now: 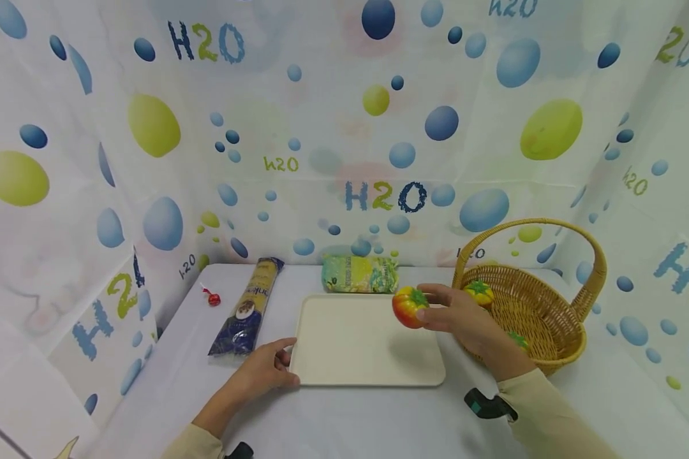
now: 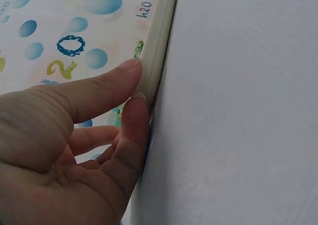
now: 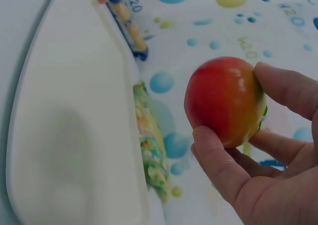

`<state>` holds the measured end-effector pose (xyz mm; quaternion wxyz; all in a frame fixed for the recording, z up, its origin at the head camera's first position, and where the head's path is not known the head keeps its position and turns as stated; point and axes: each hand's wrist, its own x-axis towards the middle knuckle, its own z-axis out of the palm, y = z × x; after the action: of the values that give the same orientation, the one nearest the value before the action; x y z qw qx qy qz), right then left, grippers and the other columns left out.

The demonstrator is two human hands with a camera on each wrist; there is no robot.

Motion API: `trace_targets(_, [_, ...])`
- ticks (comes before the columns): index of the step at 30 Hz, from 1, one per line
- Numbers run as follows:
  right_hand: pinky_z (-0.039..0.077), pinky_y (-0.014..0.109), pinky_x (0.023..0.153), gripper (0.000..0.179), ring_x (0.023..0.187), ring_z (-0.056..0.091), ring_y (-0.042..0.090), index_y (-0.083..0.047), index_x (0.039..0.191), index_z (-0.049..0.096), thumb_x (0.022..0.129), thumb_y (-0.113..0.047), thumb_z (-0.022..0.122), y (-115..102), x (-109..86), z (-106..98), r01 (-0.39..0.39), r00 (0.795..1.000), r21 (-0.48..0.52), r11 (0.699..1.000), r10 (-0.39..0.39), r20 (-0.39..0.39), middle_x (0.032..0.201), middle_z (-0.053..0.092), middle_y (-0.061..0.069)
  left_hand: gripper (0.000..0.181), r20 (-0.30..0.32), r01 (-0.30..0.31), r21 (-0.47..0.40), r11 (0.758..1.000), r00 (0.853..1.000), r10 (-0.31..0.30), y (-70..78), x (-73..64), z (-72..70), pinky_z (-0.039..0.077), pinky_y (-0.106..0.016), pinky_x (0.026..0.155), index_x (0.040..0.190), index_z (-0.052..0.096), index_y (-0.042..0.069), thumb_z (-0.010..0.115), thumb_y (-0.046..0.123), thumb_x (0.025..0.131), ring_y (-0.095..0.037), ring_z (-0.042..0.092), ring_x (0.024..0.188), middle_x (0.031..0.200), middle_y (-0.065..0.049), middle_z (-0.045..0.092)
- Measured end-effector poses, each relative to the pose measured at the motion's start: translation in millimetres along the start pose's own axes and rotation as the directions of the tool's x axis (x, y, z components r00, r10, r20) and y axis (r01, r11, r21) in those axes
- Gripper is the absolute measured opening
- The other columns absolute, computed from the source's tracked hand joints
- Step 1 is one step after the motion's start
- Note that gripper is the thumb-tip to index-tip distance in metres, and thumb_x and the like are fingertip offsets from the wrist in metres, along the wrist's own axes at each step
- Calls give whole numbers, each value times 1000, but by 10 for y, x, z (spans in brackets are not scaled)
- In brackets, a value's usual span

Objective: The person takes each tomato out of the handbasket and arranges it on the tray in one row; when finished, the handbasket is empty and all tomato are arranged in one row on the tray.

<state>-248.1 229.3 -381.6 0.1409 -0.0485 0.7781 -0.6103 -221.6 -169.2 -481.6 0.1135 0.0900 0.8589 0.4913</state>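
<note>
My right hand holds a glossy red-and-yellow fruit with a green leafy top between thumb and fingertips, raised above the right part of a cream rectangular tray. From the right wrist, the fruit's red side faces the camera, and the fingers curl about it. At the tray's near left corner, my left hand grips the edge with thumb and bent fingers. Its fingertips meet at the rim in the left wrist view.
To the right stands a wicker basket with a tall handle, containing a yellow fruit with a green top and another partly hidden by the arm. A green-and-yellow packet lies behind the tray. Leftward are a blue-and-gold long packet and a red wrapped candy.
</note>
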Motion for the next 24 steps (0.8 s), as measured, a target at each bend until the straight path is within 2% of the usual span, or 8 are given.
trace_targets(6, [53,39,98,72,113,63,27,-9,152,45,90,-24,79,-42,177,318,0,999,-38,999,2,44,151,46,19,87,-6,6,-3,1000,1000,-6,-2,7,-4,46,-24,64,144,50,-7,90,2,68,-19,54,81,97,-8,57])
trace_targets(12, [57,39,92,71,109,66,26,-6,150,48,88,-20,80,-54,301,711,-4,997,-30,1000,6,74,148,49,21,86,-3,9,-19,1000,1000,-9,2,-4,-1,45,-24,63,144,50,-7,90,1,68,-18,54,80,96,-8,57])
trace_targets(17, [58,40,89,69,106,65,25,-4,147,50,87,-19,80,9,418,1002,11,994,-33,999,-7,113,142,52,21,86,-6,27,-15,1000,1000,-27,-4,-9,-6,45,-24,64,144,51,-5,91,1,68,-18,53,81,96,-7,57])
trace_targets(24, [59,39,87,63,106,63,25,-7,143,56,87,-21,81,74,488,1351,17,990,-98,995,-3,138,133,59,16,86,7,14,-34,999,1000,-14,-9,-4,-10,46,-24,65,144,50,-6,90,2,69,-19,54,81,96,-8,57])
